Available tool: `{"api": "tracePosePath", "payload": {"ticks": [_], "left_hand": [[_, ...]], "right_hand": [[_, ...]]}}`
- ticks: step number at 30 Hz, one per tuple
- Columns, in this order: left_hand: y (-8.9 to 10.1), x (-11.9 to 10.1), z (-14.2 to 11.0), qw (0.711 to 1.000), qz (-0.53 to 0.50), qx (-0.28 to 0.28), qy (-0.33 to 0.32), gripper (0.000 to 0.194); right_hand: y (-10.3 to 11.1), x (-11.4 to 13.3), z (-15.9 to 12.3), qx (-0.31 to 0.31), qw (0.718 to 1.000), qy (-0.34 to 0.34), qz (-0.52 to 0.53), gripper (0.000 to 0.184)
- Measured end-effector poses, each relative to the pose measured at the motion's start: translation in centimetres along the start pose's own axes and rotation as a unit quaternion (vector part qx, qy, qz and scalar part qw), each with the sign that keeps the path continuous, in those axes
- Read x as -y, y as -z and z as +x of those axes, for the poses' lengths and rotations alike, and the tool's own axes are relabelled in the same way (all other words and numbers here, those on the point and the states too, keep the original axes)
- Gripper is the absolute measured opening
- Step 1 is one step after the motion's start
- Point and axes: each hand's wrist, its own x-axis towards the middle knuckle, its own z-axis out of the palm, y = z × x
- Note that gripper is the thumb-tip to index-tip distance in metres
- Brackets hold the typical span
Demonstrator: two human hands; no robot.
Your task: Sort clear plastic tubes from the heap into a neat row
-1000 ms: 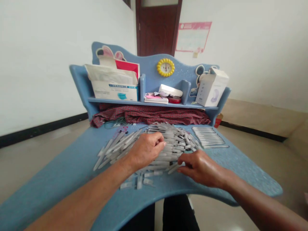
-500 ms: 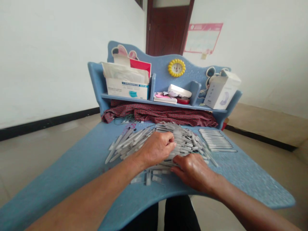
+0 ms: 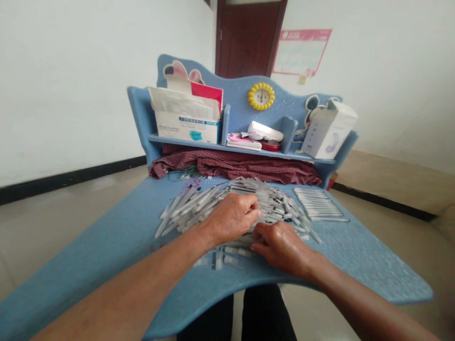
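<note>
A wide heap of whitish, translucent pen barrels [image 3: 194, 207] covers the middle of the blue desk [image 3: 117, 246]. My left hand [image 3: 231, 217] is closed over the heap, thumb against the bent fingers; whatever is in it is hidden. Close to its right, my right hand [image 3: 282, 242] has curled fingers and thumb drawn together at the heap's front edge. Its fingertips point left, and I cannot make out what they grip. Several short clear pen caps [image 3: 231, 260] lie in front of the heap. To the right, slim pens or refills [image 3: 316, 204] lie in a neat row.
Behind the heap, a red checked cloth [image 3: 241, 166] lies bunched under the shelf. The shelf holds a mask box [image 3: 188, 128], small notebooks [image 3: 243, 142], a white case [image 3: 265, 131] and a white box [image 3: 330, 130]. The desk's front edge curves inward near my legs.
My right hand has moved left, closer to my left hand, and its fingers have drawn together. My left hand stays closed over the heap. The camera view has shifted a little.
</note>
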Motion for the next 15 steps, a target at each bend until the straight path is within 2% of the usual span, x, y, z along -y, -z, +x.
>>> {"api": "tracePosePath", "payload": {"ticks": [8, 12, 15], "left_hand": [[0.0, -0.3, -0.1, 1.0, 0.002, 0.006, -0.025, 0.011], [-0.1, -0.5, -0.3, 0.997, 0.021, 0.013, -0.077, 0.009], [-0.1, -1.2, -0.6, 0.988, 0.054, -0.03, -0.139, 0.008]], "right_hand": [[0.7, -2.0, -0.6, -0.037, 0.985, -0.021, 0.166, 0.011], [0.8, -3.0, -1.3, -0.048, 0.974, -0.029, 0.218, 0.014], [1.3, -3.5, -1.8, -0.07, 0.974, -0.027, 0.215, 0.014]]}}
